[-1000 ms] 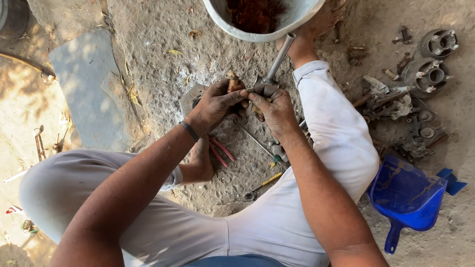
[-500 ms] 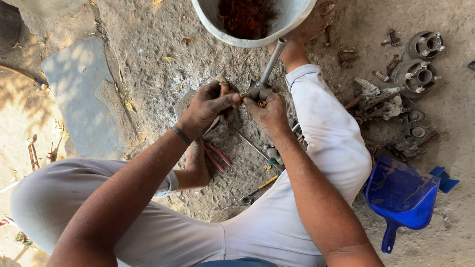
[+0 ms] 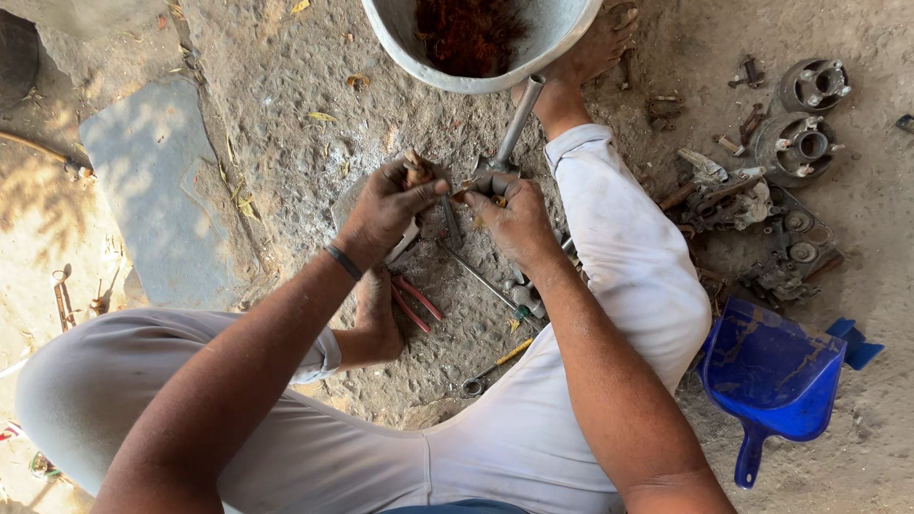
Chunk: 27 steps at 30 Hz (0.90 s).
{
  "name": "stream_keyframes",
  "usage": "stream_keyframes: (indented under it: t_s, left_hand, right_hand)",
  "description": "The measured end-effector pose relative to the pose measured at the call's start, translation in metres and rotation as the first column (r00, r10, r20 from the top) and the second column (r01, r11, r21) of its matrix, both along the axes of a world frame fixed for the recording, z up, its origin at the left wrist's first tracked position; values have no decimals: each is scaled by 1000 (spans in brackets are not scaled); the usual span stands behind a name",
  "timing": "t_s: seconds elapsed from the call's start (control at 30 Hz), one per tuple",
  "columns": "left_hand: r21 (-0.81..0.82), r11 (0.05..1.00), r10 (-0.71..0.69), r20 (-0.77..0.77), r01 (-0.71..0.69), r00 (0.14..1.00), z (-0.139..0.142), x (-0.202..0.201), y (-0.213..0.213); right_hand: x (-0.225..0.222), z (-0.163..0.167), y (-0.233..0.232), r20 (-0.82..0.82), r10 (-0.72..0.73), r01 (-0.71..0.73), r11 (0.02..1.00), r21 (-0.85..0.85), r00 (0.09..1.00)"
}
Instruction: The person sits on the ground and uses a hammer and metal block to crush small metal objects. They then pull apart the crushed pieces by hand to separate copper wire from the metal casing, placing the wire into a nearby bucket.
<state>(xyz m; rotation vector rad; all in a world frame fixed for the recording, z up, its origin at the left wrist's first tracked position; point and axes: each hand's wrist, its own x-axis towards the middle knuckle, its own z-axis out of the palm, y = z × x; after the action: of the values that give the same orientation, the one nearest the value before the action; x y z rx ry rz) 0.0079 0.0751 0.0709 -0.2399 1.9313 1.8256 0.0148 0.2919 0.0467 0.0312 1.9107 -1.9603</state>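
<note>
Two hands are closed on one small rusty part (image 3: 464, 193): left hand (image 3: 386, 205), right hand (image 3: 514, 217). Work appears midway; pliers (image 3: 414, 300) and wrench (image 3: 490, 368) lie unused on the ground.

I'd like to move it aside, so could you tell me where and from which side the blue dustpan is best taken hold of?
Grip the blue dustpan by its short handle, which sticks out from the pan's near end toward the person. Come from that lower side: the handle is bare and narrow enough to close fingers around, whereas the wide open mouth faces the metal parts and has dirt smeared inside. Both hands are busy elsewhere.
</note>
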Motion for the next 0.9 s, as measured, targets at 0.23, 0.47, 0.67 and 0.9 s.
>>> stream_keyframes:
  t_s: [0.23, 0.47, 0.67, 0.9]
  left_hand:
    - [-48, 988, 140, -83, -144, 987, 1, -60, -4]
    - [-444, 873, -77, -531, -200, 844, -42, -212, 34]
    - [-882, 434, -531, -415, -183, 739, -99, -244, 50]
    - [-947, 305, -639, -123, 103, 760, -119, -219, 44]
  right_hand:
    - [-3, -1, -11, 162, 355, -375, 687, 622, 921]
    - [-8, -16, -11, -58, 392, -301, 783, 544, 918]
    - [-28, -32, 4, 149, 230, -273, 774, 572, 962]
    - [-35, -23, 10, 183, 187, -255, 831, 495, 965]
